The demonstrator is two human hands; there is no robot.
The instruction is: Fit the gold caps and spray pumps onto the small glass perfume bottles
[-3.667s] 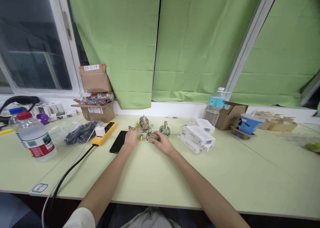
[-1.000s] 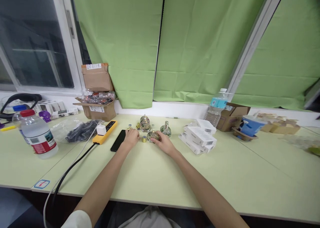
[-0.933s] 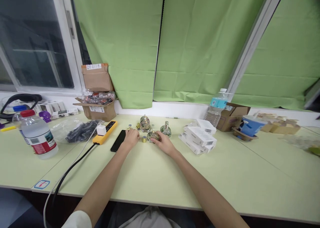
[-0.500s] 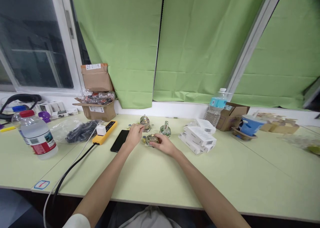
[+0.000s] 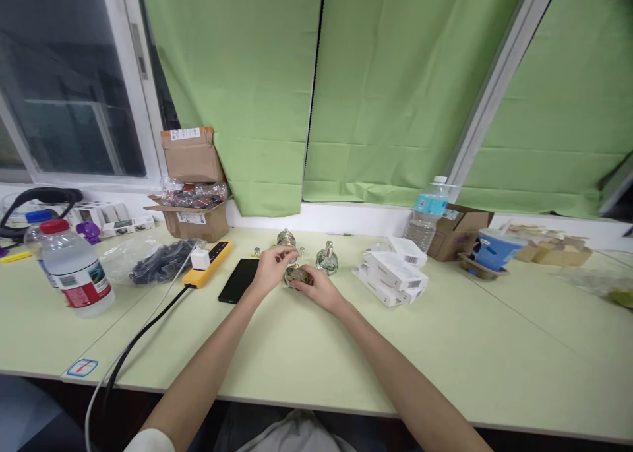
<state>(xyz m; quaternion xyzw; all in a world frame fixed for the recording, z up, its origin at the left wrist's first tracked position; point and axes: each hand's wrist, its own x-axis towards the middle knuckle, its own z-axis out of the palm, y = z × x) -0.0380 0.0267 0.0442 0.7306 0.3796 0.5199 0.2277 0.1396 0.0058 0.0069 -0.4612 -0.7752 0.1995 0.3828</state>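
Note:
My right hand [image 5: 320, 288] is closed round the side of a small round glass bottle [image 5: 293, 278] with a gold tint, low over the table. Fingers pinched together, my left hand [image 5: 273, 267] is at that bottle's neck; whatever lies between its fingertips is too small to make out. Behind my left hand stands a second ornate glass bottle [image 5: 285, 238], partly covered. To the right of my right hand, a greenish glass bottle [image 5: 327, 260] with a narrow neck stands upright. A small gold-and-clear piece [image 5: 256, 251] lies left of my left fingers.
A black phone [image 5: 239, 282] and a yellow power strip [image 5: 208, 264] with cables lie to the left. Stacked white boxes [image 5: 393, 274] are at the right, near a water bottle [image 5: 428, 218]. A red-capped jug [image 5: 74, 270] stands far left. Cardboard boxes [image 5: 194, 168] line the back.
My left hand has moved right, from beside the bottle to its neck. The bottle in my right hand has shifted slightly left and up, tilting a little.

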